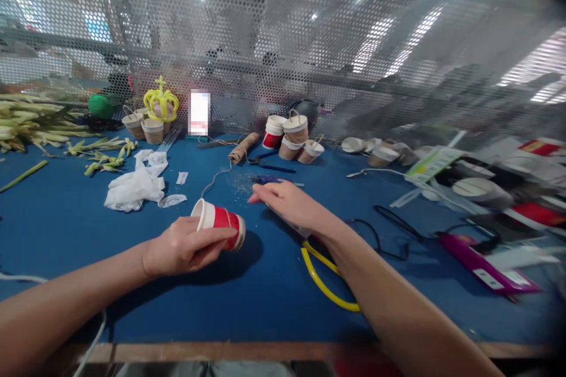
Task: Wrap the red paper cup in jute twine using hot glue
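Note:
My left hand (188,245) is wrapped round a red and white paper cup (224,225), tilted on its side with its mouth toward the upper left. Twine goes round the cup's base end, and a strand leads from near its mouth to a roll of brown twine (244,148). My right hand (285,203) is to the right of the cup, apart from it, fingertips pressed together and pointing left. Anything between them is too small to make out. Just behind lies a blue-handled tool (269,179). Below my right wrist lies a yellow looped handle (322,283).
Twine-wrapped cups (289,147) stand at the back beside stacked paper cups (275,129). Crumpled white plastic (135,188) and plant stalks (39,121) lie left. To the right are a purple glue gun (481,262), black cords and cluttered cups. A perforated metal screen (247,29) rises behind the blue table.

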The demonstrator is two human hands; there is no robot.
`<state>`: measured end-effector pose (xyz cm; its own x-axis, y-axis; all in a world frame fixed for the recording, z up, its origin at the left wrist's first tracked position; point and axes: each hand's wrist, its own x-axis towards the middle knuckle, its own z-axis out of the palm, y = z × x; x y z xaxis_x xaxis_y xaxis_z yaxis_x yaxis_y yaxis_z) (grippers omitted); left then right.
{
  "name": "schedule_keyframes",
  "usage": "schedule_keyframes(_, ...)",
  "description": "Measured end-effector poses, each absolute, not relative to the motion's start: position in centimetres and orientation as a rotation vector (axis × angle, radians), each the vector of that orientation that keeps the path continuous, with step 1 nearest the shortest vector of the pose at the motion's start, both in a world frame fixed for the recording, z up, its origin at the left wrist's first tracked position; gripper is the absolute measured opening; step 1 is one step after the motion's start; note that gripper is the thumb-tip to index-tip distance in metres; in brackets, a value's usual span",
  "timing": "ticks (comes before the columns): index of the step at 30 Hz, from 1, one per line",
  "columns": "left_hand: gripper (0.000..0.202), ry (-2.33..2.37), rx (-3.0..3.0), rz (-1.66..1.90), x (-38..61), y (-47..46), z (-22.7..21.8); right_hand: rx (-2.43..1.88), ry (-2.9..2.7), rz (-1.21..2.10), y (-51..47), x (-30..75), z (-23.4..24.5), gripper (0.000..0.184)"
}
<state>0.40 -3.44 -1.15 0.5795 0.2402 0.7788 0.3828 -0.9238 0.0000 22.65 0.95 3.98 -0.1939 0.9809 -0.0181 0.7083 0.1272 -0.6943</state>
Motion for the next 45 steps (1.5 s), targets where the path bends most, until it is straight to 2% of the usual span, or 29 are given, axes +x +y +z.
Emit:
schedule_keyframes(2, 0.019, -0.458, -2.656, -1.232, 0.4, -3.6, -1.1, -1.368, -2.139, 1.183, -0.2, 20.9, 4.2, 0.050)
schedule_keyframes(4, 0.020, -0.402, -2.652, -1.211, 0.5, -3.8, -1.0, -1.196, -2.069, 1.462, -1.0, 19.5, 3.9, 0.054)
schedule_keyframes(6, 0.020, -0.365, -2.653, -1.199, 0.6, -3.9, -0.9, -1.102, -1.809, 1.670, -1.5, 18.6, 3.2, 0.046)
schedule_keyframes(9, 0.019, -0.340, -2.675, -1.221, 0.8, -4.1, -0.8, -1.069, -1.469, 1.745, -1.8, 18.0, 2.2, 0.029)
schedule_keyframes(13, 0.018, -0.488, -2.759, -1.292, 0.8, -4.1, -0.8, -1.057, -1.285, 1.711, -1.9, 18.1, 1.8, 0.020)
schedule_keyframes(20, 0.021, -1.048, -2.985, -1.601, 1.1, -4.3, -0.8, -1.002, -1.432, 1.523, -2.1, 19.2, 2.6, 0.011)
schedule_keyframes(28, 0.020, -1.034, -3.010, -1.644, 1.3, -4.5, -0.7, -1.048, -1.577, 1.512, -2.1, 19.3, 2.3, 0.015)
schedule_keyframes(37, 0.022, -1.401, -2.992, -1.736, 1.3, -4.2, -0.3, -1.085, -1.544, 1.045, -2.3, 19.4, 2.5, 0.009)
schedule_keyframes(45, 0.023, -1.524, -3.037, -1.777, 1.4, -3.8, -0.7, -1.119, -1.597, 0.861, -2.5, 19.5, 2.8, 0.006)
